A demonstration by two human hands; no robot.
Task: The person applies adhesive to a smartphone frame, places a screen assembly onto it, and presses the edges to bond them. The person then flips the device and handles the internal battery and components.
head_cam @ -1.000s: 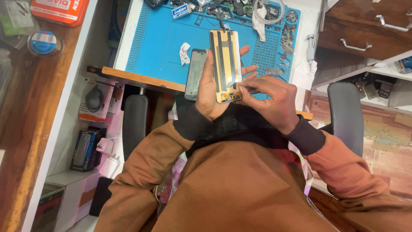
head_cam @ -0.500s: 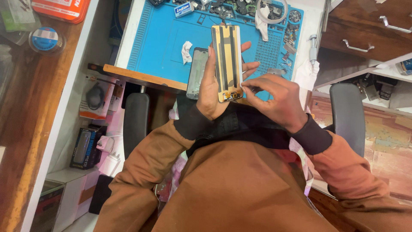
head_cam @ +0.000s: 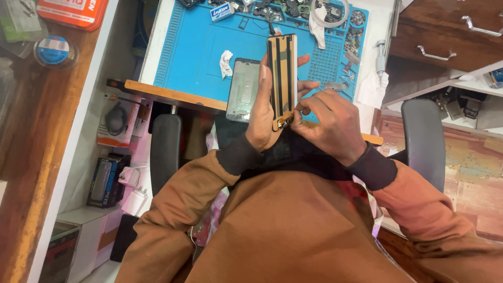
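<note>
Left hand [head_cam: 260,118]: clasps upright phone display panel [head_cam: 283,78] | Right hand [head_cam: 329,123]: fingertips pinch panel's lower corner | Below: blue mat [head_cam: 194,52], phone frame [head_cam: 243,89]

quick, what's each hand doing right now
left hand: closed around the phone screen panel, holding it upright.
right hand: fingertips pinched at the panel's bottom edge, on its small connector.

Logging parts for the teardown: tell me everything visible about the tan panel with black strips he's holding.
The tan panel is a flat, slim, phone-sized rectangle, copper-tan, with long black strips running lengthwise and a small connector area at its near end. The left hand holds it lengthwise above the blue mat; the right hand pinches its near corner.
</note>
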